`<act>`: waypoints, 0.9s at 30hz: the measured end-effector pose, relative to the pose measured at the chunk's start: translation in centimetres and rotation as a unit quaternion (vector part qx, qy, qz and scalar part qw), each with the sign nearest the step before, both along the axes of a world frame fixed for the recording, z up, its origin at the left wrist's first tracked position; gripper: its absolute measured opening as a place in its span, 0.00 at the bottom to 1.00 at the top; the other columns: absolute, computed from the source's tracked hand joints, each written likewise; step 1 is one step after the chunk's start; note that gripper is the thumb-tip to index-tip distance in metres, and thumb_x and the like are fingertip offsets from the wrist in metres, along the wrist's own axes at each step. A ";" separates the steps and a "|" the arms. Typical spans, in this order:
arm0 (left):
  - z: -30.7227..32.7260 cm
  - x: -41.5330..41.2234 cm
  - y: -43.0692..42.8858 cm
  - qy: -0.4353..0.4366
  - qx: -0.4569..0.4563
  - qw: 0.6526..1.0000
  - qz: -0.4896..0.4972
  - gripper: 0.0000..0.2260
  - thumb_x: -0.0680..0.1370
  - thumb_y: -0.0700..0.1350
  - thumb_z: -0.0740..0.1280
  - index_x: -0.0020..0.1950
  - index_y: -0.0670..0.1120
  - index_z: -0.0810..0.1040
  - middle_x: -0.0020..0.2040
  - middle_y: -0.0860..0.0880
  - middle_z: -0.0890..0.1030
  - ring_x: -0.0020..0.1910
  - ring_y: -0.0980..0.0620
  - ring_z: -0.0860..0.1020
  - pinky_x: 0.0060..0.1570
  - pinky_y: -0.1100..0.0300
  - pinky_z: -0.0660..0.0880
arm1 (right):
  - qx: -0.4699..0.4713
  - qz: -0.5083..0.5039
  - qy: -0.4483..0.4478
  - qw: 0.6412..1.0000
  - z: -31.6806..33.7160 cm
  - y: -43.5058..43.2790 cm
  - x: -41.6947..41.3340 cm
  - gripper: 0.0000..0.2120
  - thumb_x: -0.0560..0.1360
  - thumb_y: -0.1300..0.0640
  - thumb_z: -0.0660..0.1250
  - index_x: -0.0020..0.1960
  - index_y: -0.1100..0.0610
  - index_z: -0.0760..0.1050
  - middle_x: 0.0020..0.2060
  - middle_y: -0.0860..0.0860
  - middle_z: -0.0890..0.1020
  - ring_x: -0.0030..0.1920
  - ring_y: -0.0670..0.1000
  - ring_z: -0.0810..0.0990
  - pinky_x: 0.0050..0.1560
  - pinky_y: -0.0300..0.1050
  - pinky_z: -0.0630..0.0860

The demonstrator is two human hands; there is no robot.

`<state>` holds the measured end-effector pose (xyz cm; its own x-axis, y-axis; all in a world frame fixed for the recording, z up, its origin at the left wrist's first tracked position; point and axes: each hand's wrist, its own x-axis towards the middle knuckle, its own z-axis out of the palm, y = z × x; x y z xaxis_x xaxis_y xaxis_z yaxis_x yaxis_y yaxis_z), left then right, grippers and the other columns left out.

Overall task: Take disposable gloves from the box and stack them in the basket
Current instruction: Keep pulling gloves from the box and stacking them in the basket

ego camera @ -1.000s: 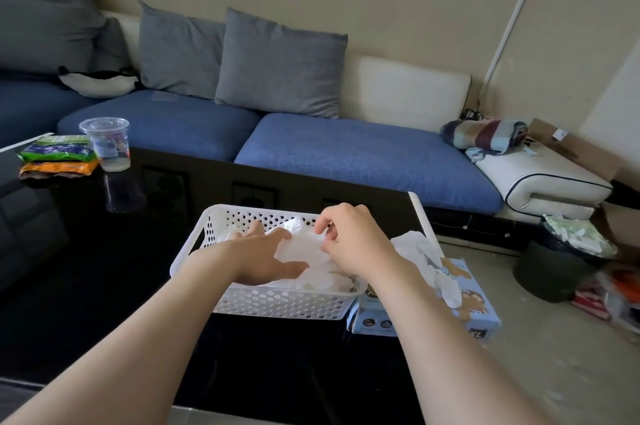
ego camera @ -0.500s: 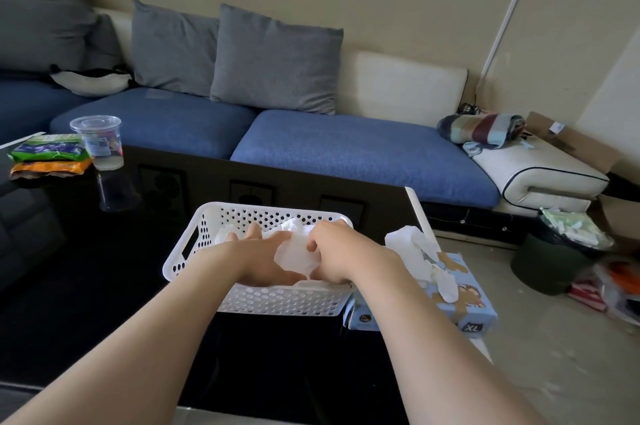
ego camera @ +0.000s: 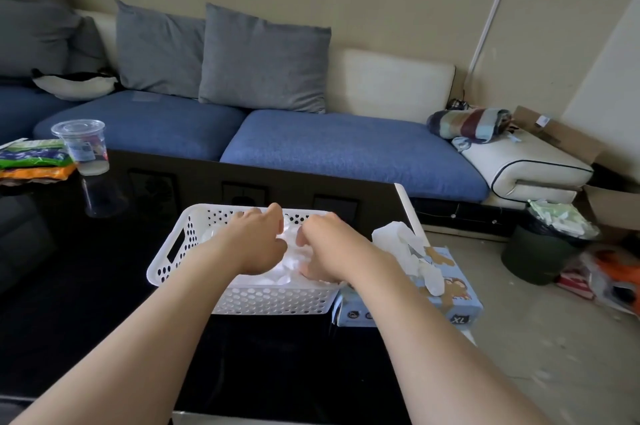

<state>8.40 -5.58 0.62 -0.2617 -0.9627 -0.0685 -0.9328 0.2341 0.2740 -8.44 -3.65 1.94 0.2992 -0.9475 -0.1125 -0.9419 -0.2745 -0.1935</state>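
Observation:
A white perforated basket [ego camera: 180,262] stands on the black table and holds a pile of translucent white gloves [ego camera: 293,253]. Both my hands are inside it. My left hand [ego camera: 252,244] lies flat on the pile, its fingers reaching toward the far wall. Beside it, my right hand [ego camera: 329,248] has its fingers curled down on the top glove. To the right, touching the basket, lies the light blue glove box [ego camera: 460,300] marked XL. More gloves [ego camera: 405,241] stick out of its top opening.
A clear plastic cup [ego camera: 85,147] and snack packets [ego camera: 33,161] sit at the table's far left. The blue sofa [ego camera: 346,151] runs behind the table. On the floor at the right stand a dark bin [ego camera: 540,251] and clutter. The table's right edge [ego camera: 407,206] is just past the box.
Both hands have sunk deeper into the basket with the glove, which my right hand held raised a second ago. It now lies low on the pile.

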 end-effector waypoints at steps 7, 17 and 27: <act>0.4 -2.7 0.5 0.097 -0.093 0.991 0.019 0.05 0.83 0.48 0.62 0.55 0.51 0.76 0.50 0.51 0.79 0.43 0.56 0.75 0.40 0.55 0.76 | -0.140 -0.104 -0.179 0.968 1.7 0.8 -4.6 0.09 0.81 0.57 0.72 0.59 0.52 0.87 0.51 0.49 0.87 0.51 0.48 0.85 0.53 0.38 0.80; -0.5 -9.5 1.8 0.093 -0.139 0.976 -0.142 0.10 0.81 0.50 0.67 0.62 0.54 0.78 0.57 0.54 0.78 0.58 0.51 0.74 0.57 0.53 0.75 | -0.113 -0.190 -0.210 0.952 0.8 1.2 -12.8 0.11 0.74 0.49 0.81 0.52 0.49 0.82 0.46 0.45 0.83 0.48 0.44 0.82 0.45 0.38 0.78; -1.8 -12.4 1.0 0.043 -0.107 0.983 -0.144 0.14 0.77 0.61 0.68 0.59 0.57 0.78 0.54 0.58 0.82 0.56 0.54 0.78 0.60 0.51 0.73 | -0.050 -0.146 -0.171 0.973 -0.8 2.1 -15.2 0.05 0.77 0.51 0.79 0.46 0.47 0.83 0.42 0.48 0.85 0.39 0.50 0.86 0.40 0.45 0.84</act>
<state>-4.04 -4.62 -1.13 -0.5206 -0.8384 0.1616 -0.7952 0.5450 0.2656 -23.65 -1.51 1.19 0.0192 -0.9989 0.0425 -0.8676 -0.0378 -0.4959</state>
